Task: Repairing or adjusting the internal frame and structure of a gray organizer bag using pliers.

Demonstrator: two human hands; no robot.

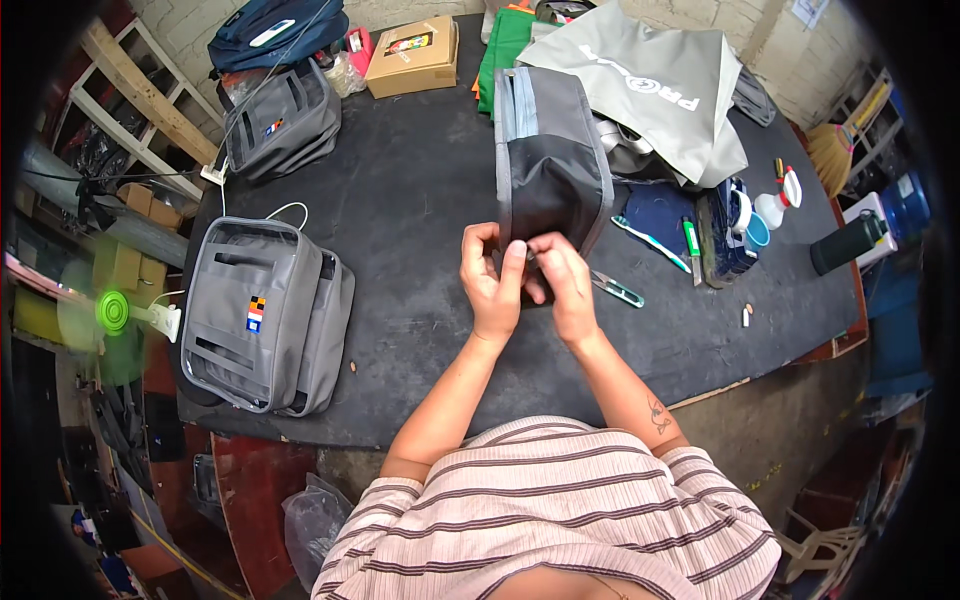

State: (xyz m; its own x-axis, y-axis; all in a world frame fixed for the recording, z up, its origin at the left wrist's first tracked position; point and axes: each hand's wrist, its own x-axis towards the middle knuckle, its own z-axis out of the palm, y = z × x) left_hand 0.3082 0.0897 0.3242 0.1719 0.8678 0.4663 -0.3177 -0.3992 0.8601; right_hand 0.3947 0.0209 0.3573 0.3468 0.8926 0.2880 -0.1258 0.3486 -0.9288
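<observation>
A grey fabric bag (555,185) with a black side panel and a pale blue-grey strip stands on the dark table in front of me. At its near lower edge, my left hand (492,288) grips with the thumb raised and fingers curled. Close against it, my right hand (565,295) pinches at the same edge; the exact bit between the fingertips is too small to make out. Thread snips (618,290) with a teal handle lie just right of my right hand. Two matching grey bags (265,315) with clear fronts lie stacked at the left.
Another grey bag (285,120), a blue backpack (275,35) and a cardboard box (413,58) are at the back. A large grey tote (650,85) lies back right. Toothbrush (650,243), green cutter (693,248), spray bottle (778,203) and black tumbler (848,243) are to the right.
</observation>
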